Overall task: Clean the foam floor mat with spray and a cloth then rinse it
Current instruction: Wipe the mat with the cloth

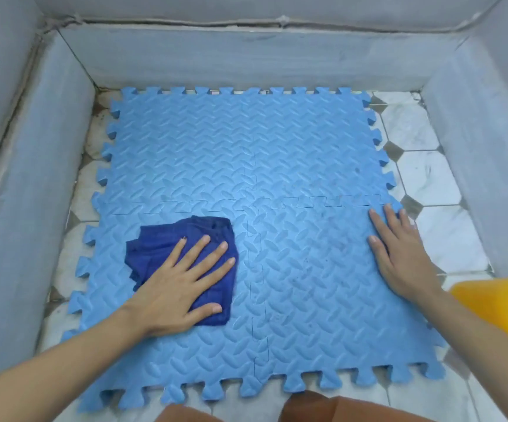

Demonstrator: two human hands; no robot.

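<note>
A light blue foam floor mat [246, 153], made of interlocking puzzle tiles, lies flat on the tiled floor. A dark blue cloth [198, 233] is bunched on the mat's near left tile. My left hand [182, 281] presses flat on the cloth, fingers spread. My right hand [398, 251] rests flat on the mat's right edge with fingers together, holding nothing. No spray bottle shows in the head view.
Grey tiled walls [246, 59] enclose the floor on the left, back and right. White octagonal floor tiles [429, 181] show to the right of the mat. A yellow plastic object [502, 306] sits at the right edge. My knees [307, 409] are at the bottom.
</note>
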